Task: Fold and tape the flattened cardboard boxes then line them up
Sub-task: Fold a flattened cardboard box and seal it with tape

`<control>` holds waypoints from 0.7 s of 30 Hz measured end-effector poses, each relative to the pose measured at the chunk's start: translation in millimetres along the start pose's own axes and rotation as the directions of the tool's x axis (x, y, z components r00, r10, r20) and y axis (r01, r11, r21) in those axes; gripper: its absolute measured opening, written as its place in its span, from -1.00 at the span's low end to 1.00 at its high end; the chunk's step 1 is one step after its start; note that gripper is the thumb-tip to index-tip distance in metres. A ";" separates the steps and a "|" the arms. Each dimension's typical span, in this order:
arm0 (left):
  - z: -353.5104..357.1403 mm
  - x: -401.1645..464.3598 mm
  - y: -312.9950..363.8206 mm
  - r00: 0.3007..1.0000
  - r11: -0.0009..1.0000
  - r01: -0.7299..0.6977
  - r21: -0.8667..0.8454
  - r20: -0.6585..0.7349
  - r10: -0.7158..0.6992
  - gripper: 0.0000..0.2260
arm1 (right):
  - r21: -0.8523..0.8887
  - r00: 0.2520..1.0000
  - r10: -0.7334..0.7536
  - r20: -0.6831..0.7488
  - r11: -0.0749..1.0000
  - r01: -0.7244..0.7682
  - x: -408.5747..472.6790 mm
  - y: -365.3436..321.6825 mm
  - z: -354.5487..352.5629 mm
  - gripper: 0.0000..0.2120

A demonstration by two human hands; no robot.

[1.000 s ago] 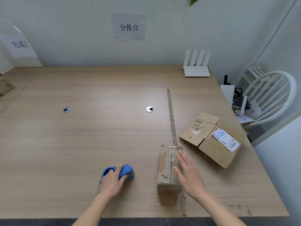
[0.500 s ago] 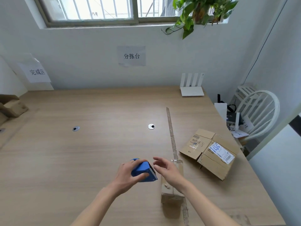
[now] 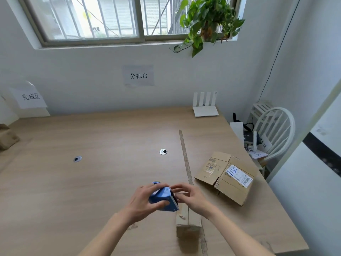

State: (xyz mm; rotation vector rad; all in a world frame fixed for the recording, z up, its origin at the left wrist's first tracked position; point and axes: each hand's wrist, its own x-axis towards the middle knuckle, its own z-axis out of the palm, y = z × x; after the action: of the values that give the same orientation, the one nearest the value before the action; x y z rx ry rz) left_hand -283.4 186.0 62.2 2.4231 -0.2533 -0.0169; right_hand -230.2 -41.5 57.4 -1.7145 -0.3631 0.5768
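A small folded cardboard box [image 3: 188, 220] stands on the near part of the wooden counter [image 3: 92, 182], partly hidden by the hands held above it. The left hand [image 3: 145, 200] has its grip wrapped round a blue tape dispenser [image 3: 163, 197], thumb underneath, toothed cutter edge turned to the right. The right hand [image 3: 191, 196] meets it at that edge, fingers curled in a pinching grip at the cutter; whether tape sits between them is too small to tell. Just right of the hands lie flattened cardboard boxes [image 3: 225, 176], one with a white shipping label, on the counter's right side. A long strip of tape [image 3: 184, 156] runs away across the counter. Farther on are two round grommets [image 3: 163, 151], a white router [image 3: 205, 106] at the back edge, and another cardboard box [image 3: 7, 138] at far left
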 end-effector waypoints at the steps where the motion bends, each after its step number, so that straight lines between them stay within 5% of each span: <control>1: -1.6 1.1 1.4 1.000 1.000 -0.006 0.001 0.002 0.006 -0.58 | -0.011 1.000 -0.005 -0.004 1.000 0.005 -0.5 0.0 -2.1 -0.80; 13: -3.8 17.4 14.6 0.994 0.998 -0.059 0.024 0.095 0.056 -0.61 | -0.181 0.997 0.009 -0.083 0.983 -0.024 -1.2 -8.2 -22.4 -0.89; 21: -9.5 31.6 17.5 0.980 0.966 -0.052 0.255 0.199 0.000 -0.57 | -0.368 0.996 0.005 -0.089 0.929 -0.037 -5.6 -2.4 -13.1 -0.90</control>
State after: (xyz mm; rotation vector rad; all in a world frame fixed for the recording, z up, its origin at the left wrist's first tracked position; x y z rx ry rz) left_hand -254.7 173.2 82.5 2.6812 -0.3992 -0.2269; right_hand -227.3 -54.6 62.6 -2.1017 -0.4106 0.4669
